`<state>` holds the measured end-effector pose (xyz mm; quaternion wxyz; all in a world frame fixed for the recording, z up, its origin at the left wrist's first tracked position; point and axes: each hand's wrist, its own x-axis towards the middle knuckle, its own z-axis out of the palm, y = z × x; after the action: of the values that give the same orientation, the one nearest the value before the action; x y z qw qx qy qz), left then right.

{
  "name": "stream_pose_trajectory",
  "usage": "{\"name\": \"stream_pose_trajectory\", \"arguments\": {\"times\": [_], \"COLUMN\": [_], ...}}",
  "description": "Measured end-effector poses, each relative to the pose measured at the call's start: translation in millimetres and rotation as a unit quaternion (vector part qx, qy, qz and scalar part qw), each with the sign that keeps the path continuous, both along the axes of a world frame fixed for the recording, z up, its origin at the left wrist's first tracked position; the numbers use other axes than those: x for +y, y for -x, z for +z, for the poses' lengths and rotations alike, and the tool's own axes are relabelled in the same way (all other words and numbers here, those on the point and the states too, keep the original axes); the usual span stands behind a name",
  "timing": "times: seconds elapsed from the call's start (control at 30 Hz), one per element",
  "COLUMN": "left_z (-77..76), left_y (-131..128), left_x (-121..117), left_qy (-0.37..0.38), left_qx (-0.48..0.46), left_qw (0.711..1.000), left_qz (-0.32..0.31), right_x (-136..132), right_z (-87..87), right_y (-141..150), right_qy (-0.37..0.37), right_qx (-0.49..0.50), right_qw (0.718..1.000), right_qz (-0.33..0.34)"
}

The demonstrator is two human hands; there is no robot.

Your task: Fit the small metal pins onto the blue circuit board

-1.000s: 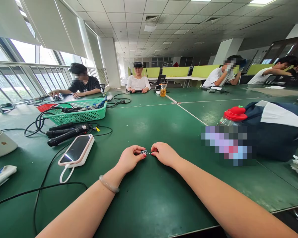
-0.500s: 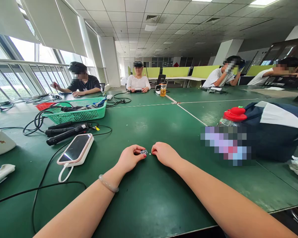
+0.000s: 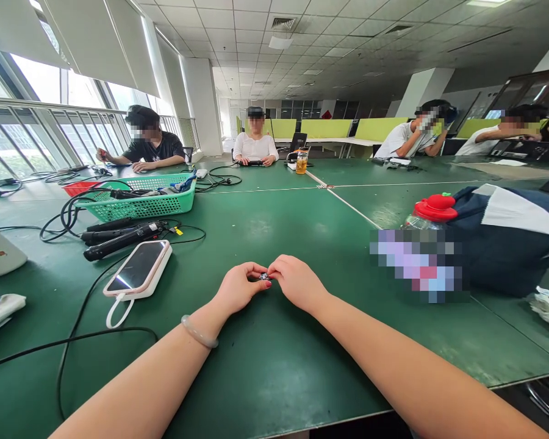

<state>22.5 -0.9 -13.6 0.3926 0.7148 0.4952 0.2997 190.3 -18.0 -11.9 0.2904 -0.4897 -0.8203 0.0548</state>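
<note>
Your left hand (image 3: 238, 288) is closed on a small patterned piece (image 3: 264, 277), gripped between thumb and fingers. The right hand (image 3: 298, 281) meets it from the other side, fingertips bunched at the piece's edge — whether they grip it, pinch something smaller or only touch, I can't tell. The piece is between your two hands, in front of you at the green bench (image 3: 238, 378). A fingertip hold probably suits something this little, as the left seems to steady it and leave that edge within the right's reach. Holding it centrally likely helps you see it, well apart from the phone (image 3: 139, 268) and mesh basket (image 3: 141, 208). It looks mottled, pale against dark — your fingers partly cover it, and its finer details are too small to read.
</note>
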Motion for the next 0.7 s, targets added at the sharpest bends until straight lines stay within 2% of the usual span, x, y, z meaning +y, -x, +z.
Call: {"name": "stream_pose_trajectory", "arguments": {"times": [0.17, 0.4, 0.7], "left_z": [-1.0, -2.0, 4.7], "left_y": [0.5, 1.4, 0.4], "left_x": [0.2, 1.8, -1.3], "left_qy": [-0.001, -0.012, 0.053], "left_qx": [-0.001, -0.029, -0.103], "left_qw": [1.000, 1.000, 0.993], "left_qz": [-0.017, -0.004, -0.007], "right_x": [0.2, -5.4, -5.5], "right_z": [-4.5, 5.3, 4.8], "right_y": [0.0, -3.4, -0.9], "right_qy": [-0.020, 0.005, 0.038], "right_qx": [-0.018, 0.015, -0.026], "right_qw": [1.000, 1.000, 0.997], "right_qz": [0.009, 0.001, -0.057]}}
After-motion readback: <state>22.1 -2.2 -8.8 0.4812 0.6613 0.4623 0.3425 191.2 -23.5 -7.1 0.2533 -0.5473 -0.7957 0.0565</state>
